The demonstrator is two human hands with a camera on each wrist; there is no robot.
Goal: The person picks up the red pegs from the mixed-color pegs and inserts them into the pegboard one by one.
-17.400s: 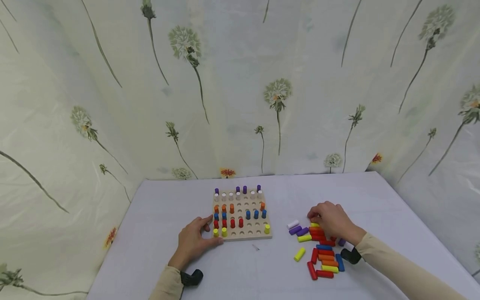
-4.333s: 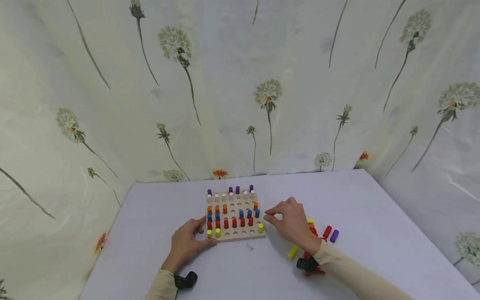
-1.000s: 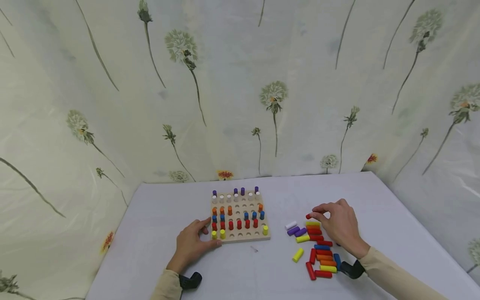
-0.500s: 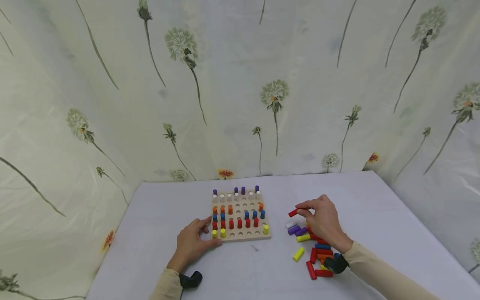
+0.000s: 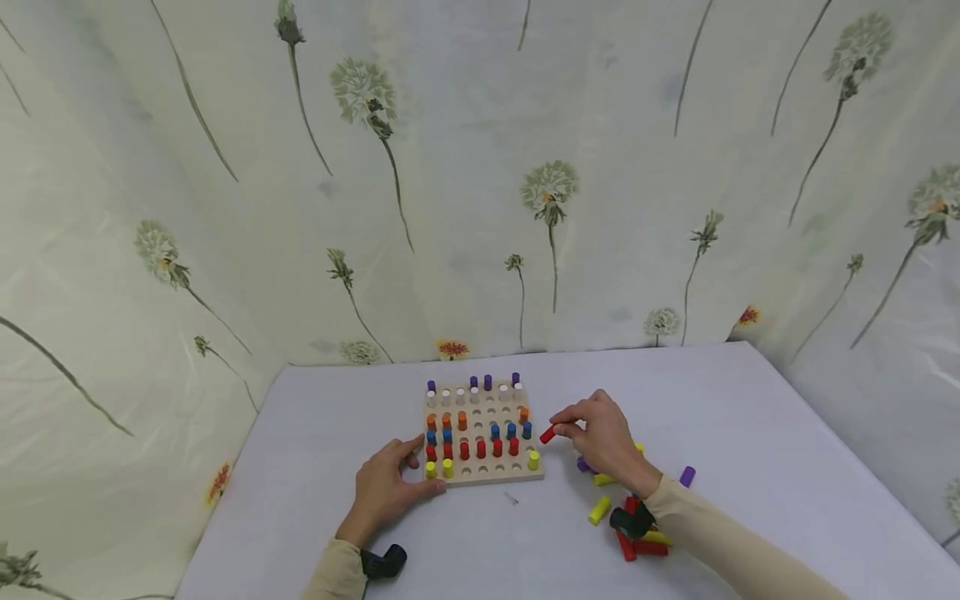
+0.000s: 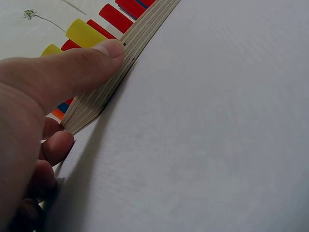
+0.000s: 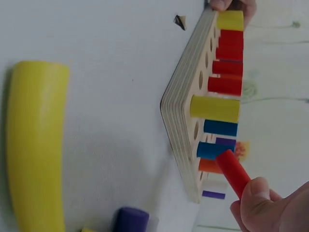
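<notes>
A wooden pegboard [image 5: 495, 479] stands on the table with upright pegs in rows by colour: purple, white, orange, blue, red and yellow. At its front left corner my left hand [image 5: 386, 487] grips the board, thumb [image 6: 72, 67] on the front edge and fingers by the left side. My right hand [image 5: 603, 433] pinches a red peg [image 5: 547, 435] between thumb and fingertips, just off the board's right edge. In the right wrist view that red peg [image 7: 234, 173] is tilted, held above the surface. The red row's rightmost hole is open, behind the yellow peg [image 5: 533, 460] at the front right.
Loose pegs lie right of the board, partly hidden under my right forearm. Among them are a yellow peg [image 5: 599, 510], a red peg [image 5: 650, 548] and a purple peg [image 5: 687, 476]. A small dark mark [image 5: 511, 498] shows on the white tablecloth [image 5: 465, 550].
My right hand has carried the red peg leftward from the loose pegs to the board's right side. Since the oldest frame, two more red pegs stand in the red row. My left hand stays put.
</notes>
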